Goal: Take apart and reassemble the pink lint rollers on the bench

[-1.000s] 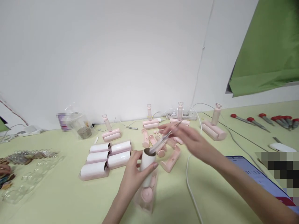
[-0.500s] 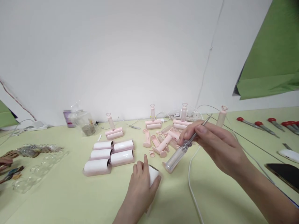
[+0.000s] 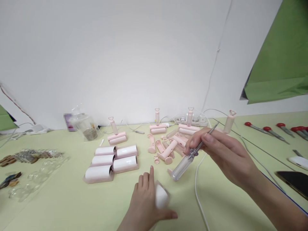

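My left hand (image 3: 145, 199) lies over a white lint roll (image 3: 161, 196), its index finger stretched forward and its thumb spread to the right. The roll sits between thumb and palm; it is blurred and partly hidden by the hand. My right hand (image 3: 218, 147) grips a screwdriver (image 3: 184, 165) near the shaft, clear handle slanting down to the left and metal tip up past the fingers. Several white lint rolls (image 3: 125, 164) lie in two columns left of centre. Loose pink plastic roller parts (image 3: 168, 151) are heaped ahead of both hands.
Pink lint rollers (image 3: 117, 137) with heart-topped handles stand along the back. A clear tub (image 3: 88, 130) is at back left. Clear plastic pieces (image 3: 38, 176) spread across the left. A white cable (image 3: 197, 192) runs forward. Red-ended tools (image 3: 274, 133) and a phone (image 3: 292, 179) lie right.
My left thumb has swung away to the right, and the lint roll has turned, so its dark core no longer shows. The screwdriver stays in my right hand. A hand at the far left has gone.
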Tool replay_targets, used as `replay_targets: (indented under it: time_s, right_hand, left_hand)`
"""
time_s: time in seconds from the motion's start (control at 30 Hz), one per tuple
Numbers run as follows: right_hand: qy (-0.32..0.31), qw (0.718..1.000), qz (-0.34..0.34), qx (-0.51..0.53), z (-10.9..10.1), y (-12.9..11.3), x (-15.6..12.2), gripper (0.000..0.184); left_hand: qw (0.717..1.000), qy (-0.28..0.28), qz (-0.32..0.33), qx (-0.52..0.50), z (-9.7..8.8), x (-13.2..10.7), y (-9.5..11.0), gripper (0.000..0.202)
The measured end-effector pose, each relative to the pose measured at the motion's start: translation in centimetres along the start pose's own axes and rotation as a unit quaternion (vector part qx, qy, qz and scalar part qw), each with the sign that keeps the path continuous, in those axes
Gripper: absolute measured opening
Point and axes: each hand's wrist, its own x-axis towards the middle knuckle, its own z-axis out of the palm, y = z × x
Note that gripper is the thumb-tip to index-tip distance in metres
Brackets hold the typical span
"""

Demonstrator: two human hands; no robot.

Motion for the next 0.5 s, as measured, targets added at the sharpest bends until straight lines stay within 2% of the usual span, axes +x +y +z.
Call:
replay_targets:
  time_s: [0.1,0.17,0.27,0.3,0.4,0.5]
  right_hand:
    - [0.006,1.000,0.009,0.007,0.1,0.7,0.2,0.028]
    - [-0.001,1.000,0.015,0.009,0.7,1.6,0.6,0.022]
    - [-0.065,0.994,0.041,-0.073,2.8,3.7,2.4,0.021]
    - [-0.092,0.987,0.049,-0.124,3.8,4.6,3.4,0.023]
    - [-0.143,0.951,0.045,-0.271,7.9,7.5,7.9,0.025]
    - [-0.148,0.938,0.060,-0.308,12.8,10.3,13.4,0.033]
  left_hand:
    - [0.995,0.015,0.093,0.038,1.4,-1.2,-2.6,0.075]
    - [0.987,0.023,0.142,0.068,2.1,-2.1,-5.1,0.058]
    - [0.976,0.102,0.168,0.091,2.2,-4.0,-9.5,0.056]
    - [0.972,0.138,0.163,0.102,2.0,-4.8,-10.9,0.056]
    - [0.958,0.233,0.072,0.149,0.8,-6.7,-14.4,0.050]
    - [0.955,0.254,-0.011,0.156,-0.4,-7.3,-16.4,0.045]
